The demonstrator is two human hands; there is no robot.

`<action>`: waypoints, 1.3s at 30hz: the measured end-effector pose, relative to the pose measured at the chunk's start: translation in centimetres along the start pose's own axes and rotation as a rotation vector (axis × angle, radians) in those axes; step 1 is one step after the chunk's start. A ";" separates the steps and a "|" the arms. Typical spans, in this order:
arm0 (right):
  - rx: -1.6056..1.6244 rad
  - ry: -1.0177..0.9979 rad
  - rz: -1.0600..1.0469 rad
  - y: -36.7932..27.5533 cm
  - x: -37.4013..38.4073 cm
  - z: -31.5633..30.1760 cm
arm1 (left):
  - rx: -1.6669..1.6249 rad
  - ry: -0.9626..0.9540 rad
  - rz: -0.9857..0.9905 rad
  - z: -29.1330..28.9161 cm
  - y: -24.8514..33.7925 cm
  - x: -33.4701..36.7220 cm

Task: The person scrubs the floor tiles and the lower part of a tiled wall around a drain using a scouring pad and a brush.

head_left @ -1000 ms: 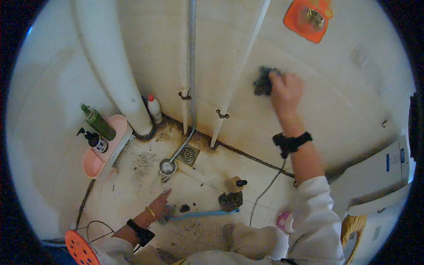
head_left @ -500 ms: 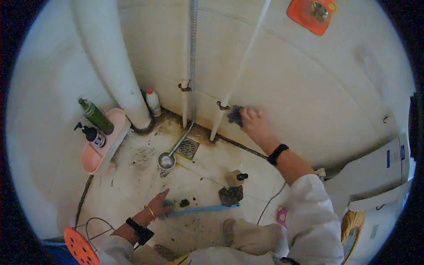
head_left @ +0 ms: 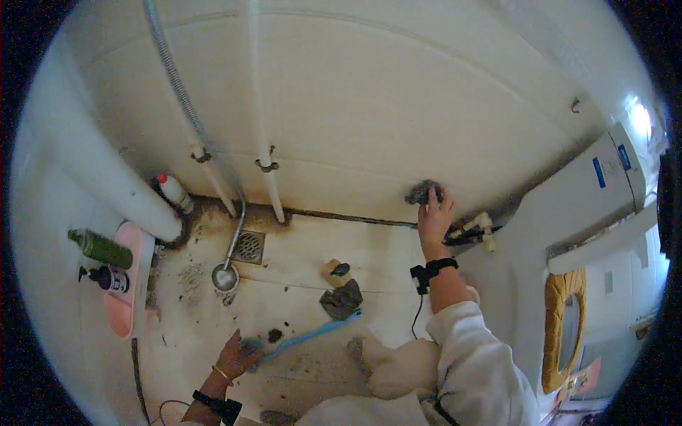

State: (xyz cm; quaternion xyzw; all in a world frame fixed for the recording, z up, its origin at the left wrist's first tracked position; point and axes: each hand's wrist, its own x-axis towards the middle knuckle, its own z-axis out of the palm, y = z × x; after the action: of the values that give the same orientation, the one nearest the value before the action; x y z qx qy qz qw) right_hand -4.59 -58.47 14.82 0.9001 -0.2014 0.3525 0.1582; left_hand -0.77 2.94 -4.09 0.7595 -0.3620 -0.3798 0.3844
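My right hand (head_left: pixel 435 213) presses a dark grey scouring pad (head_left: pixel 419 192) against the white tiled wall, low down near the floor joint. My left hand (head_left: pixel 238 353) rests flat on the dirty floor tiles, on the handle end of a blue long-handled brush (head_left: pixel 312 334). The brush lies on the floor and points toward a dark grey rag (head_left: pixel 342 299). A small tan bottle with a black cap (head_left: pixel 337 271) stands just behind the rag.
White pipes (head_left: pixel 257 142) and a metal shower hose (head_left: pixel 177 92) run down the wall to a shower head (head_left: pixel 225 277) lying beside the floor drain (head_left: pixel 249 246). A pink shelf (head_left: pixel 131 298) holds bottles at left. A white toilet (head_left: pixel 597 199) stands at right.
My right hand moved the scouring pad down and along the wall to the right, toward the toilet. The view has shifted right. My left hand stays on the floor.
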 end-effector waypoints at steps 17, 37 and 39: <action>0.308 0.046 0.851 6.2 -0.7 5.6 | 0.519 -0.003 0.002 2.6 -3.7 -0.5; 0.541 -0.899 0.511 -5.3 -19.9 -2.5 | 0.405 -0.005 0.072 0.8 1.1 -1.4; 0.525 -0.991 0.443 -4.6 -20.2 -3.5 | 0.456 -0.031 0.029 0.8 1.6 -1.2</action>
State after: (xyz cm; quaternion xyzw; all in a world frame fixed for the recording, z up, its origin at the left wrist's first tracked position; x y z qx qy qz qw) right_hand -18.00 -47.85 2.51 0.9028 -0.3400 -0.0463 -0.2594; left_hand -2.41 3.01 -2.65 0.8156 -0.4551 -0.2941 0.2027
